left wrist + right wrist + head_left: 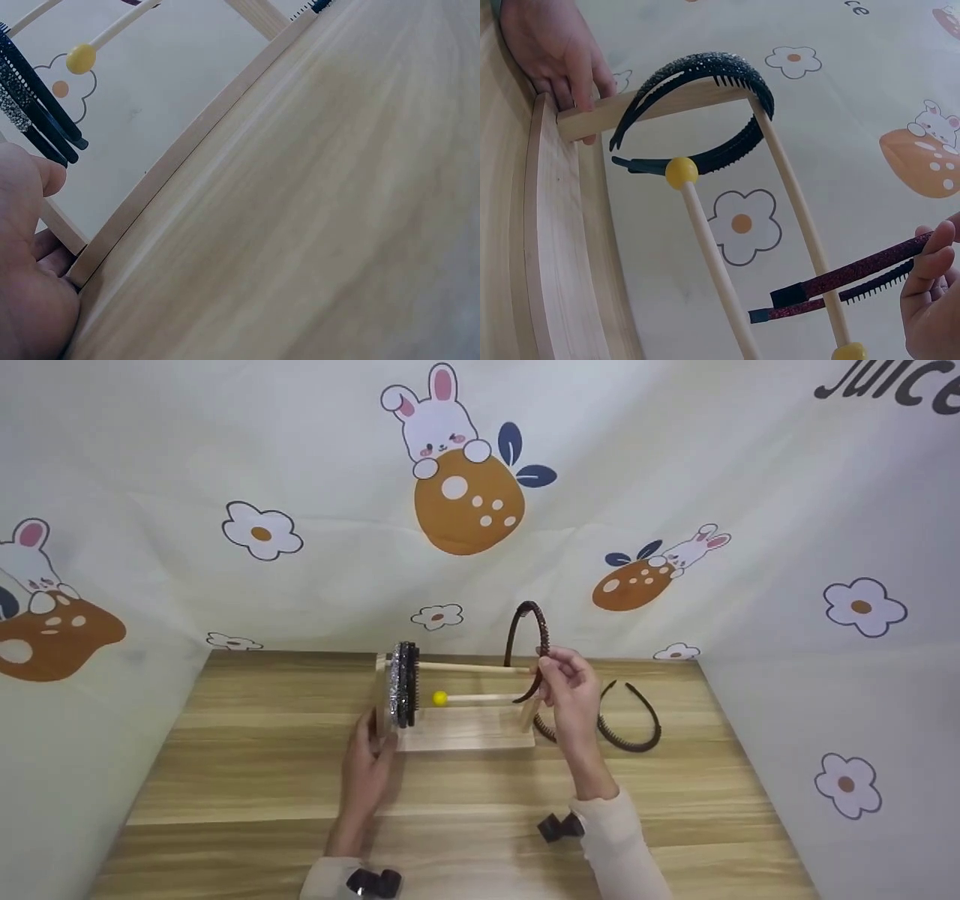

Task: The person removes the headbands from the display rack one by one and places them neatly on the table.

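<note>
My left hand (pixel 367 765) holds the left upright of a wooden rack (pixel 465 729), thumb at the front. Black and silver glittery headbands (pixel 405 686) hang together at the left end of its upper rod (pixel 472 667). With fingers and thumb, my right hand (pixel 576 697) pinches a dark red glittery headband (pixel 855 274) with black comb teeth. That headband is at the upper rod's right end, and the rod appears to pass between its two legs. The lower rod ends in a yellow ball (pixel 681 172), close to the hanging headbands.
Right of the rack, a dark toothed headband (pixel 630 747) lies on the wood-grain table (pixel 465 825). Another headband (pixel 545 728) is partly hidden behind my right hand. A second yellow ball (pixel 850 351) tips the upper rod. Patterned cloth (pixel 337 585) rises behind the table.
</note>
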A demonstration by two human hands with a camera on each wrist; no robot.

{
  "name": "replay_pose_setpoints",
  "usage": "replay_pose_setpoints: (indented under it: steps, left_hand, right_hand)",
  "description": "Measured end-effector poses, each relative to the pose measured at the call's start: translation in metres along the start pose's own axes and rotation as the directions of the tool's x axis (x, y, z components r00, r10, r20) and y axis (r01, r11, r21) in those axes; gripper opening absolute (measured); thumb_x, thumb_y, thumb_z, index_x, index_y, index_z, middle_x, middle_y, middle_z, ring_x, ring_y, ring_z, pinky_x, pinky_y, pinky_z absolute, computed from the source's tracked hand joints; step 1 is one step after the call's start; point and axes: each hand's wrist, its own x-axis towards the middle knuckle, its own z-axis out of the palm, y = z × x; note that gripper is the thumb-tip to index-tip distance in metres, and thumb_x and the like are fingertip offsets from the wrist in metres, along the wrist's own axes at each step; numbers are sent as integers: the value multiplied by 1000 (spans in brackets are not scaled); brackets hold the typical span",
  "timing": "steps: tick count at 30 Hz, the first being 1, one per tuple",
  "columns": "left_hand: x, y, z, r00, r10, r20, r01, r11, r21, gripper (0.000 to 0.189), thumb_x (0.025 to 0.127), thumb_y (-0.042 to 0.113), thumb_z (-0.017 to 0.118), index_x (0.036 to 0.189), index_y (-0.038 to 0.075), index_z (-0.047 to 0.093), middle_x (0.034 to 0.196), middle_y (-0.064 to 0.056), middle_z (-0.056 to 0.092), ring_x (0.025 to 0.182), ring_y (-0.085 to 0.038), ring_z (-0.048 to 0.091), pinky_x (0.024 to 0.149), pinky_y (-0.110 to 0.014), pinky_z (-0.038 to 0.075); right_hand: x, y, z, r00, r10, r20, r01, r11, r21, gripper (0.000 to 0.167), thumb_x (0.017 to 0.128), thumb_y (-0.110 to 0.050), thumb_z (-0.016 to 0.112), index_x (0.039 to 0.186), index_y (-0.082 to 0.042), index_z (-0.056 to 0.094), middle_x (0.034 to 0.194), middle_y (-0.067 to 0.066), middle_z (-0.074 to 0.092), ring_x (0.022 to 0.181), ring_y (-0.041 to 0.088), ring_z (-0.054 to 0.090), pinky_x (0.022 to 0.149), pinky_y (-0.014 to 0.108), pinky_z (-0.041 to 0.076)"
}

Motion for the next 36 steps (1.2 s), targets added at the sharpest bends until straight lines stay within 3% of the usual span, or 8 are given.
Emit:
replay_pose_setpoints:
  steps: [3, 18, 26, 36]
  left_hand:
    - [-1, 1, 0, 1000, 3, -4, -3, 1000, 3, 66, 115, 19, 63, 171, 3, 34, 165, -32, 47, 139, -54, 59, 113, -66, 56]
    - [-1, 0, 0, 1000, -12, 8, 12, 1000, 3, 65, 115, 22, 62, 171, 4, 34, 167, -30, 46, 139, -51, 60, 114, -67, 54]
    - [-2, 0, -1, 1000, -9, -1, 9, 1000, 1, 64, 115, 22, 63, 170, 3, 36, 166, -31, 47, 139, -52, 60, 115, -67, 54]
    - [-1, 0, 0, 1000, 11, -2, -11, 1000, -6, 63, 115, 23, 63, 169, 3, 37, 164, -31, 49, 138, -52, 61, 113, -66, 56]
  right_hand:
    - [0, 0, -2, 1000, -2, -8, 2, 1000, 7, 7, 102, 2, 69, 107, 1, 74, 84, 16, 75, 57, 9, 53, 48, 15, 42]
    - [10, 0, -15, 999, -24, -42, 25, 1000, 9, 8, 102, 3, 66, 106, 4, 73, 81, 14, 75, 56, 8, 51, 48, 15, 41]
    - [14, -2, -25, 998, -23, -66, 23, 1000, -5, 8, 103, 3, 66, 106, 2, 73, 81, 5, 76, 56, 8, 51, 49, 15, 42]
    - [18, 2, -41, 996, -31, -79, 28, 999, -33, 10, 103, 2, 67, 109, 3, 75, 84, 6, 77, 58, 8, 52, 50, 15, 42]
